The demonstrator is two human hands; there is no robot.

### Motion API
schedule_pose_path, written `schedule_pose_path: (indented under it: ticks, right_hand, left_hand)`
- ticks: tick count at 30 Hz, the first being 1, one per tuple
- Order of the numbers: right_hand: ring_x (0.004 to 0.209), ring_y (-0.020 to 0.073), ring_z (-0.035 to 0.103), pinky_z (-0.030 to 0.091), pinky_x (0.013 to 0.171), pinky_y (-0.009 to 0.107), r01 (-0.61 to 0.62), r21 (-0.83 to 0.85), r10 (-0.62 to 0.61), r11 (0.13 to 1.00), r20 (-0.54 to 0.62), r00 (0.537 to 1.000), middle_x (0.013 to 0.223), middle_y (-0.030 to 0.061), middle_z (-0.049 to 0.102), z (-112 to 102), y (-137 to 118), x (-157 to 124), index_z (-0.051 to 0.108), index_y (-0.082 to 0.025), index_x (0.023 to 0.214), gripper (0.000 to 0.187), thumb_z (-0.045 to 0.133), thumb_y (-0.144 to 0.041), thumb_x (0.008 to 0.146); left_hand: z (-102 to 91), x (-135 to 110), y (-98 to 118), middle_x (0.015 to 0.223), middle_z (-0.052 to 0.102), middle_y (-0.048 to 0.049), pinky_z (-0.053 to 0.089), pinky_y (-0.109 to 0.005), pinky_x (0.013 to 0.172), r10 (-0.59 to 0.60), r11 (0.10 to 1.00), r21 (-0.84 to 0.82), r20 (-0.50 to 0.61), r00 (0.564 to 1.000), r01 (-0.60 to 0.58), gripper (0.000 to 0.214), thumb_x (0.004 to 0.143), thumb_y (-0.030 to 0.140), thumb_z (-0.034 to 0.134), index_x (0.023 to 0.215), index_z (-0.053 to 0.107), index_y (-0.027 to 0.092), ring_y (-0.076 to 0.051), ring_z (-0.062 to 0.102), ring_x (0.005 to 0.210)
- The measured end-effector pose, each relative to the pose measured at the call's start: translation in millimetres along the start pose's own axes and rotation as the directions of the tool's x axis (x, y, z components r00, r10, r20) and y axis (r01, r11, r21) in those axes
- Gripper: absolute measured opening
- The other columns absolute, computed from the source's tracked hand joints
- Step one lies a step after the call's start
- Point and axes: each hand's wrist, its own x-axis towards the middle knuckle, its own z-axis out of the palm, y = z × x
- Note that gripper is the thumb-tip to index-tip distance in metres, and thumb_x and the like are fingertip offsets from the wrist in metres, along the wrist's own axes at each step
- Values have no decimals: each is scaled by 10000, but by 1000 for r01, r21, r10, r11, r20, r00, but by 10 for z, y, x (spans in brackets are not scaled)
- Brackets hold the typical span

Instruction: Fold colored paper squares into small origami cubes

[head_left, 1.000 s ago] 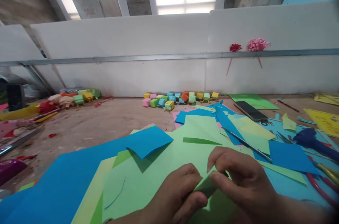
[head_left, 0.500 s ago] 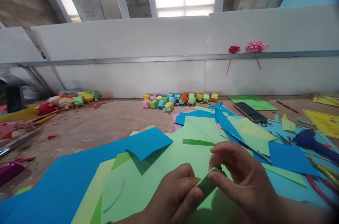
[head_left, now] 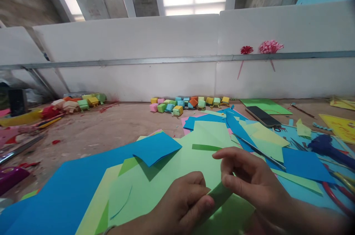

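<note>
A small folded piece of green paper (head_left: 221, 195) is held between my hands, above the green sheets. My left hand (head_left: 184, 201) pinches its near left end between thumb and curled fingers. At the far right end, the thumb and bent fingers of my right hand (head_left: 253, 181) close on its edge, while the index finger stretches out above. Under my hands lie light green sheets (head_left: 155, 190) of paper. A folded blue paper piece (head_left: 159, 148) rests on them to the left, and a dark green strip (head_left: 205, 147) lies just beyond.
Several small paper cubes (head_left: 178, 110) line the back of the table. On the right are a phone (head_left: 262, 116), a slim metal tool (head_left: 257, 151), red-handled scissors (head_left: 334, 198) and a dark blue glue gun (head_left: 330, 150). A large blue sheet (head_left: 63, 187) spreads at left.
My right fingertips have shifted slightly along the green paper's end, and its curled tip now looks flatter. The index finger has stretched out further left. My left hand keeps its pinch.
</note>
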Motion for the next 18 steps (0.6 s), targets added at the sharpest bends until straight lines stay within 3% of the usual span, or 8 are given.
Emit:
schedule_pose_path:
  ticks: [3, 5, 8, 12, 15, 18]
  right_hand:
    - [659, 120, 546, 433, 610, 238, 9, -202, 16, 979, 123, 992, 703, -14, 591, 0, -42, 53, 713, -209, 849, 92, 677, -158, 782]
    - [652, 119, 559, 427, 605, 237, 67, -289, -18, 955, 171, 985, 690, -4, 598, -3, -52, 65, 692, -186, 709, 99, 660, -143, 792]
    - [651, 116, 570, 428, 600, 228, 125, -331, -85, 935, 133, 988, 688, -2, 606, -31, -38, 72, 675, -183, 696, 156, 615, -131, 831]
    - [654, 117, 575, 432, 593, 219, 202, -409, -165, 890, 125, 978, 706, 6, 607, -95, 33, 101, 659, -178, 727, 148, 598, -120, 849]
    - [669, 130, 563, 419, 589, 230, 357, -519, -273, 777, 232, 933, 725, 27, 596, -96, 135, 113, 657, -166, 765, 178, 534, -108, 880]
    - [670, 149, 526, 378, 596, 265, 509, -644, -401, 571, 323, 858, 731, 41, 596, -28, 242, 95, 654, -163, 780, 212, 498, -141, 921]
  left_hand:
    - [3, -12, -28, 659, 429, 2, 345, -205, 546, 3, 998, 68, 18, 1000, -4, 625, 1002, 567, 253, 640, 542, 149, -107, 455, 608]
    - [7, -25, -42, 647, 450, -2, 350, -206, 541, 11, 992, 125, 11, 1000, -13, 625, 1003, 559, 264, 668, 594, 146, -111, 470, 604]
    - [-11, -28, -45, 636, 512, -9, 358, -205, 523, 24, 986, 166, -114, 993, -5, 514, 984, 520, 408, 752, 667, 142, -107, 488, 573]
    - [-67, -4, -53, 641, 552, -13, 365, -190, 503, 62, 981, 195, -263, 963, -11, 284, 945, 314, 561, 774, 712, 144, -96, 504, 549]
    - [-59, -3, -87, 632, 548, -14, 374, -190, 505, 96, 968, 249, -276, 956, -25, 239, 917, 222, 569, 745, 715, 144, -101, 519, 553]
    - [1, -30, -113, 621, 543, -15, 354, -204, 495, 131, 948, 315, -256, 958, -46, 235, 890, 177, 561, 706, 703, 145, -105, 508, 541]
